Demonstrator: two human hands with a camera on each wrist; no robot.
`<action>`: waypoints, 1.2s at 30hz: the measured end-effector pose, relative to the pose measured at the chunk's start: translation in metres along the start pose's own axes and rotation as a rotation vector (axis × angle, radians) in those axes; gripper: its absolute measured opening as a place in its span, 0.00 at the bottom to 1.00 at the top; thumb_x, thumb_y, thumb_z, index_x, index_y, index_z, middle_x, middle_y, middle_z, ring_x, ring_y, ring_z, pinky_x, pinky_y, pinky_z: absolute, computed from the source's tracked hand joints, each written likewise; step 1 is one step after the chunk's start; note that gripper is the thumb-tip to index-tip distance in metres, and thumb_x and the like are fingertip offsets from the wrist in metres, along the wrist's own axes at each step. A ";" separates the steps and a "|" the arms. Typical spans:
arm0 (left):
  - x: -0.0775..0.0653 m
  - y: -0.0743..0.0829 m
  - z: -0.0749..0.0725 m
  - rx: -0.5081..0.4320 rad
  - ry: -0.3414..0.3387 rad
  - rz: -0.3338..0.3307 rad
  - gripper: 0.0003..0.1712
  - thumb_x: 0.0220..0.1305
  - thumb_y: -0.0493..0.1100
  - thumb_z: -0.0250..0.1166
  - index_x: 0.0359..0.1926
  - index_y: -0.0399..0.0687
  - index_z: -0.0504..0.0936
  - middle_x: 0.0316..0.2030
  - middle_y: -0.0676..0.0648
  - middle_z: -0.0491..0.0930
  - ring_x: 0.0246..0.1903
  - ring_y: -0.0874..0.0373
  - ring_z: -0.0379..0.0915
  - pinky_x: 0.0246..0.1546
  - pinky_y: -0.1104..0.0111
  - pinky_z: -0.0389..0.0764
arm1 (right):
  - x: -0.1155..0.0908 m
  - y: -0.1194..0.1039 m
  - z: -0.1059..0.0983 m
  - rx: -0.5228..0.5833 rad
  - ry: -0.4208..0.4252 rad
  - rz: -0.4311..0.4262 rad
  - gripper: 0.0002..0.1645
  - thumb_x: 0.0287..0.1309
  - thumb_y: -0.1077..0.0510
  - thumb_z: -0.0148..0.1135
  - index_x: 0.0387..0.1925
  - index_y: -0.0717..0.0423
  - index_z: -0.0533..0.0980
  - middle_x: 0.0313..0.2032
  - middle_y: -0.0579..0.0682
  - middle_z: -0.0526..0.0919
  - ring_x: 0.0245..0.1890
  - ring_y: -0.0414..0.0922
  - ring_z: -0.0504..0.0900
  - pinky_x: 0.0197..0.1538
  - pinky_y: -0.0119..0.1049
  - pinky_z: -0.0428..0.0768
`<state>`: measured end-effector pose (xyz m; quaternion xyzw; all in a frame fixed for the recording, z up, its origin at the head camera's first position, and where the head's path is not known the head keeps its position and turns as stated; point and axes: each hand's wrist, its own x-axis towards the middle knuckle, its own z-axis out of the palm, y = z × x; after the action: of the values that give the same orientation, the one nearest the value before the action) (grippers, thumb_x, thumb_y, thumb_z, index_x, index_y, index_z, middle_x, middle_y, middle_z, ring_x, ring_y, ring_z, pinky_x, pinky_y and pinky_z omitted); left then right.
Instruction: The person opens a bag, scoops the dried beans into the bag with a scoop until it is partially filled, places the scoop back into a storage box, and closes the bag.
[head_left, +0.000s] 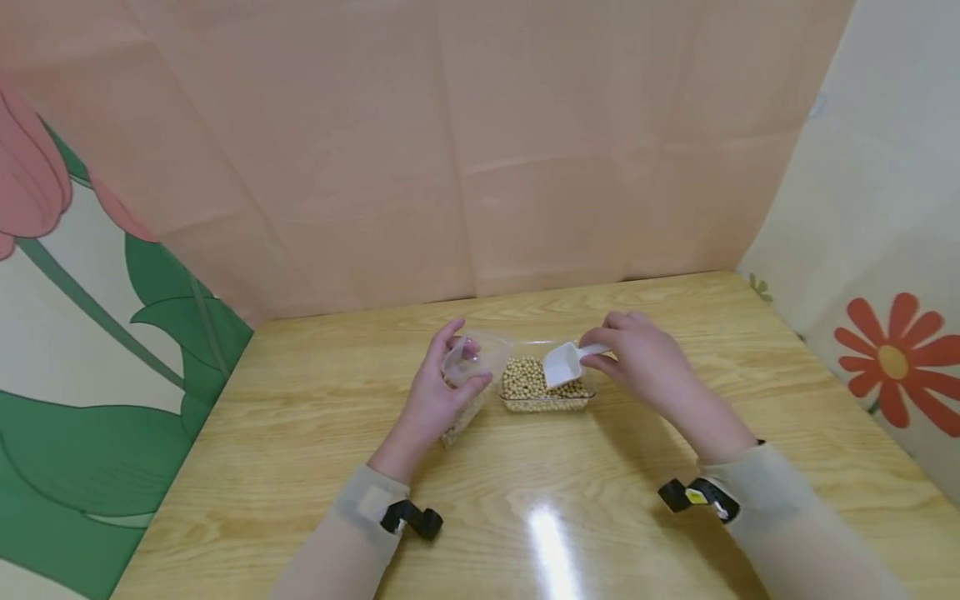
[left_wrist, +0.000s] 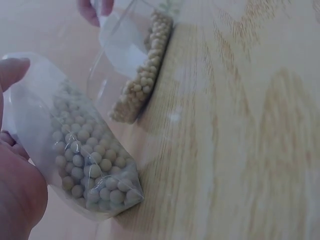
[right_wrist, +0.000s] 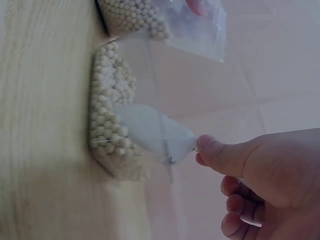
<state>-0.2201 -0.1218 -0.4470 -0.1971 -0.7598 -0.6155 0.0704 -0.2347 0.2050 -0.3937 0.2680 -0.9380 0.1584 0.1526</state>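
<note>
My left hand (head_left: 438, 392) grips a clear plastic bag (left_wrist: 90, 150) by its upper part, thumb on one side and fingers on the other. Pale round beans (left_wrist: 95, 165) fill the lower portion of the bag, and its mouth stands open. To its right is a clear rectangular container (head_left: 546, 406), partly filled with the same beans (head_left: 525, 379). With thumb and fingers my right hand (head_left: 637, 354) pinches the handle of a white scoop (head_left: 562, 365). The scoop's blade dips inside the container, its tip at the beans in the right wrist view.
Everything stands on a wood-grain table (head_left: 315, 433). A pink sheet (head_left: 465, 167) hangs behind the far edge. Flower-printed panels rise at both sides, with a red flower (head_left: 892, 362) on the right one. Each sleeve carries a small black wrist camera (head_left: 423, 523).
</note>
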 end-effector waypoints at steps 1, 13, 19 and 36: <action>0.000 0.000 0.000 -0.002 0.000 0.002 0.51 0.71 0.33 0.76 0.85 0.58 0.60 0.61 0.45 0.78 0.64 0.49 0.75 0.56 0.62 0.85 | 0.000 -0.001 0.001 0.006 -0.008 0.004 0.12 0.63 0.54 0.83 0.46 0.52 0.91 0.35 0.48 0.82 0.36 0.51 0.76 0.33 0.45 0.76; 0.000 -0.002 0.000 0.004 -0.011 0.039 0.52 0.71 0.32 0.76 0.86 0.58 0.58 0.61 0.44 0.78 0.62 0.47 0.76 0.49 0.65 0.87 | 0.004 -0.008 0.034 0.148 -0.080 0.018 0.15 0.69 0.50 0.78 0.52 0.52 0.91 0.38 0.47 0.85 0.38 0.50 0.78 0.39 0.48 0.79; 0.000 -0.003 -0.001 0.018 -0.009 0.043 0.53 0.70 0.32 0.77 0.86 0.59 0.59 0.61 0.43 0.78 0.62 0.48 0.76 0.52 0.65 0.86 | 0.004 -0.015 0.050 0.256 -0.030 0.045 0.14 0.73 0.51 0.75 0.53 0.53 0.90 0.42 0.46 0.86 0.46 0.51 0.80 0.49 0.52 0.80; 0.000 -0.002 -0.001 0.019 0.001 0.028 0.53 0.69 0.33 0.77 0.86 0.59 0.60 0.61 0.46 0.78 0.62 0.51 0.76 0.54 0.59 0.86 | 0.002 -0.004 0.055 0.491 -0.040 0.175 0.16 0.74 0.55 0.73 0.57 0.57 0.89 0.42 0.49 0.84 0.44 0.49 0.80 0.48 0.47 0.79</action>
<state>-0.2210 -0.1233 -0.4486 -0.2067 -0.7629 -0.6072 0.0815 -0.2455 0.1798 -0.4415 0.2178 -0.8939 0.3887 0.0502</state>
